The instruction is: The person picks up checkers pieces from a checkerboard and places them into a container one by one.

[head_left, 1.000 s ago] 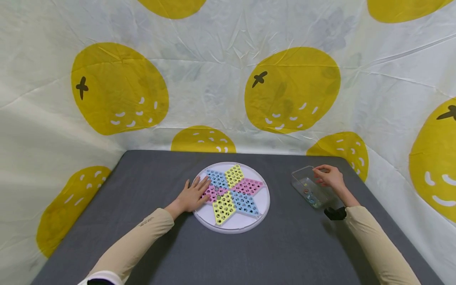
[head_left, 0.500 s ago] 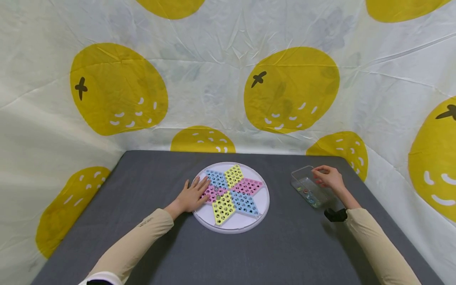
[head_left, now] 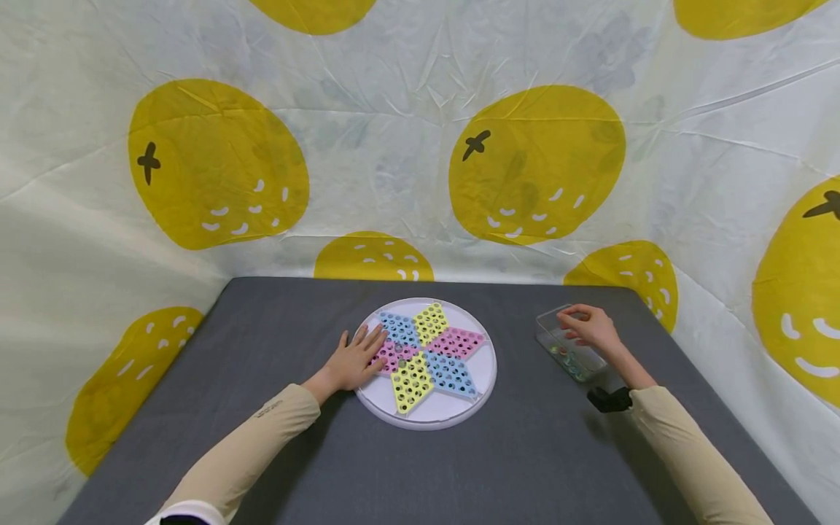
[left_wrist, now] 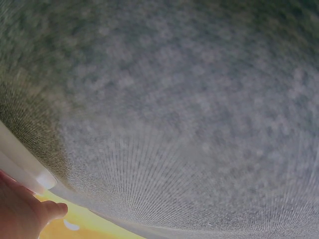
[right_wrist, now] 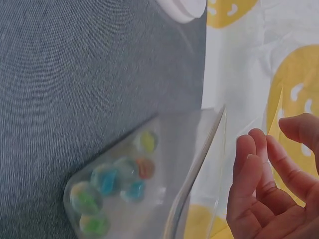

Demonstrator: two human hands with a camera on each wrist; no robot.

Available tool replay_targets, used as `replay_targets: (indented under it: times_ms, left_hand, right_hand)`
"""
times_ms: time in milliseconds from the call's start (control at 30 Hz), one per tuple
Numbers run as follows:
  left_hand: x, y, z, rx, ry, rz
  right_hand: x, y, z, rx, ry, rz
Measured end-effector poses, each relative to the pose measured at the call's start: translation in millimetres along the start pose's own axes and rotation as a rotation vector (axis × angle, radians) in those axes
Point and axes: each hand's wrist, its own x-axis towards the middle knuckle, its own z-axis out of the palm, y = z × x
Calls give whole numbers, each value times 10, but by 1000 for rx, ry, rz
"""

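Observation:
My left hand (head_left: 354, 360) lies with spread fingers on the left side of the round white Chinese checkers board (head_left: 482, 383). Pink, blue and yellow points with holes form the star on it, and a couple of marbles sit near its middle. Over the clear plastic box (head_left: 546, 337) at the right is my right hand (head_left: 593, 330), fingers loosely bent. In the right wrist view a gap shows between thumb and fingertips (right_wrist: 246, 144), with nothing in it. Several glass marbles (right_wrist: 104, 180), green, blue, orange and yellow, lie at one end of the box.
A dark grey cloth (head_left: 512, 467) covers the table. White fabric with yellow fruit prints (head_left: 538, 164) hangs round the back and sides. From my right wrist a black strap piece (head_left: 609, 399) sticks out near the box.
My right hand has moved a little to the left over the box. A greenish marble in the box has shifted toward the near left side. My left hand stays put on the board.

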Motion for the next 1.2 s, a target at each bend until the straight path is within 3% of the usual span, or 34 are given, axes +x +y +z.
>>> replay_targets:
  times_ms: [267,533,1200]
  left_hand:
    - [5,-25,28,0,38,28]
    - [12,-19,23,-10,18,11]
    - [12,-13,31,-4,27,9]
  right_hand:
    - [-21,-134,99,16,-16,-40]
    - [10,-231,250,-8,-33,-87]
    - [139,-586,776,-16,-73,-87]
